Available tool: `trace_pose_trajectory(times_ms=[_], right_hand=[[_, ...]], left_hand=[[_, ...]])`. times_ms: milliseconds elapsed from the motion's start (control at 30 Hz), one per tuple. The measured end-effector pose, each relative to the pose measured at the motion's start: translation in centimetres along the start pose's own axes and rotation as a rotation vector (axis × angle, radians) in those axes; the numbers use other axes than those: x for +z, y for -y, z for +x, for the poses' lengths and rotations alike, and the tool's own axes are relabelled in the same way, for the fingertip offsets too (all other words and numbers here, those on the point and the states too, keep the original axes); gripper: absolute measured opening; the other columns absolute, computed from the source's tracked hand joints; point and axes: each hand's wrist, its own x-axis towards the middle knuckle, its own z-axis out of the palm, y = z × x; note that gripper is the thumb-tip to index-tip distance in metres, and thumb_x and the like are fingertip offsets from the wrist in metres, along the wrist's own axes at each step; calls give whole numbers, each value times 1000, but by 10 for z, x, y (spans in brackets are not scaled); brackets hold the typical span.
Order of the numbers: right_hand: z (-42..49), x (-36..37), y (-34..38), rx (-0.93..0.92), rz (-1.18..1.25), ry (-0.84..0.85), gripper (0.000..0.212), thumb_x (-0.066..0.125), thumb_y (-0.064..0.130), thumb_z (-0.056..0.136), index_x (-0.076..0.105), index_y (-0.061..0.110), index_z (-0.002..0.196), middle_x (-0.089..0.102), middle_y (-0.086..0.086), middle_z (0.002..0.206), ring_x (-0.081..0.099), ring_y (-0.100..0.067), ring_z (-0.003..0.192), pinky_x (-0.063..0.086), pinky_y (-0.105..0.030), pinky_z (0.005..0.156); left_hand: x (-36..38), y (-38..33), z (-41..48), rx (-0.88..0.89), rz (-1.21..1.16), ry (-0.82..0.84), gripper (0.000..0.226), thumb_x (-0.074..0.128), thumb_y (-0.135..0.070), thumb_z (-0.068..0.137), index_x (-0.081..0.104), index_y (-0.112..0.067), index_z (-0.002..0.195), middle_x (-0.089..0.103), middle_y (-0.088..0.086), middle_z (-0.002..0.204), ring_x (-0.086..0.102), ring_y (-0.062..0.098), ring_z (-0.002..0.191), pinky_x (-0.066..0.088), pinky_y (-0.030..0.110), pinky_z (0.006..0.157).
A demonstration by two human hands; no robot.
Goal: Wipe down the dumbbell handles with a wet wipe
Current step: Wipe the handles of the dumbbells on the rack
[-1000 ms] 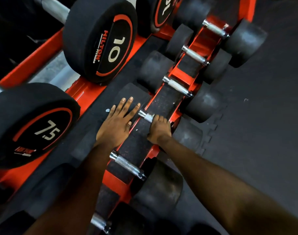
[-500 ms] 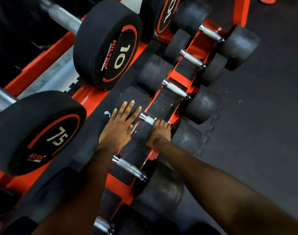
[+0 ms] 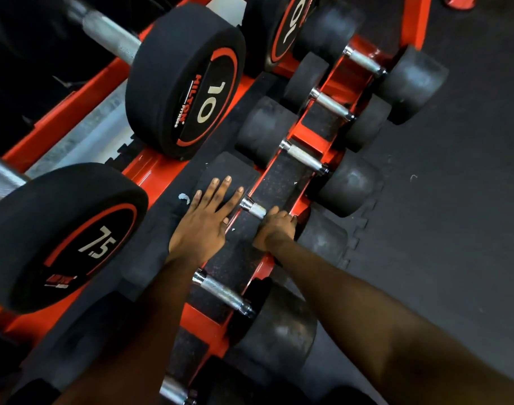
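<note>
A row of small black dumbbells with chrome handles lies across a red rack (image 3: 325,83). My right hand (image 3: 274,228) is curled round the right part of one chrome handle (image 3: 254,208); the wet wipe is hidden under its fingers, so I cannot see it. My left hand (image 3: 206,222) lies flat with straight fingers on that dumbbell's left black head (image 3: 232,168). The same dumbbell's right head (image 3: 323,238) shows beside my right wrist. Other handles lie farther up (image 3: 304,156) and nearer to me (image 3: 220,292).
Large dumbbells marked 10 (image 3: 188,80) and 7.5 (image 3: 59,232) sit on the upper tier at the left. A small white scrap (image 3: 184,197) lies on the black mat by my left hand. Dark rubber floor (image 3: 454,200) spreads to the right.
My right hand has stayed curled on the handle, shifting slightly along it toward the right. My left hand stays flat on the dumbbell head. The camera view has drifted a little.
</note>
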Motion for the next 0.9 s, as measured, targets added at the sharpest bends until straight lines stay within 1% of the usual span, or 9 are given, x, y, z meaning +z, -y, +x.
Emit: trace_pose_trajectory(times_ms=[167,267,400,467,533,600,633,767,900], right_hand=[[18,-41,-13,-51,48,292,53,79,27,72,65,15,122,71,-6,109,67,-23,104,51,-32,80],[17,-36,-10,13,76,283,64,82,26,71,59,15,129,66,-4,123,63,-23,114,47,-36,93],[-1,-12,-8,-29,-127,141,101,78,40,72,23,1,148,51,-8,139,46,-25,133,12,-50,118],[5,-15,-8,-39,-108,170,99,81,40,70,29,2,146,56,-8,134,51,-25,128,25,-47,115],[15,-32,-14,-79,-40,273,77,84,37,69,53,5,132,71,-1,101,66,-19,100,50,-31,91],[20,-51,-19,-169,-8,377,54,83,33,74,68,3,115,68,2,68,63,-16,69,48,-20,61],[21,-56,-20,-198,-19,382,49,82,33,76,69,1,111,66,1,70,60,-17,67,45,-20,56],[8,-41,-19,-134,13,265,69,80,35,76,54,4,132,68,-10,109,67,-24,97,52,-29,84],[-14,-10,-10,-50,28,33,88,73,44,77,29,4,142,46,-17,138,47,-32,128,34,-42,107]], left_hand=[[-2,-1,-1,-7,-7,-5,76,45,-17,98,8,-31,163,-7,-3,171,-10,18,157,12,50,126],[-1,1,1,-2,-8,1,77,46,-17,98,6,-32,163,-8,-4,171,-11,17,157,12,50,126],[0,1,0,-9,-12,-6,77,46,-18,98,7,-32,163,-7,-4,171,-9,18,157,13,50,126],[0,1,0,-8,0,-14,77,46,-18,98,7,-32,163,-7,-4,171,-9,18,157,12,50,126],[-1,1,0,-8,0,-7,77,46,-19,99,6,-32,163,-8,-4,171,-10,18,157,12,49,127],[-2,0,0,-7,-3,-3,76,45,-19,99,5,-33,163,-9,-5,171,-10,17,157,12,49,127],[-2,0,0,-5,-3,-7,76,45,-19,99,5,-33,163,-8,-4,171,-10,18,157,12,50,127],[-1,1,-1,-3,-6,-12,77,47,-18,99,7,-32,163,-7,-4,171,-8,18,157,14,51,126],[0,-1,0,-4,-17,-13,76,47,-19,98,9,-32,163,-5,-4,171,-8,18,157,13,50,126]])
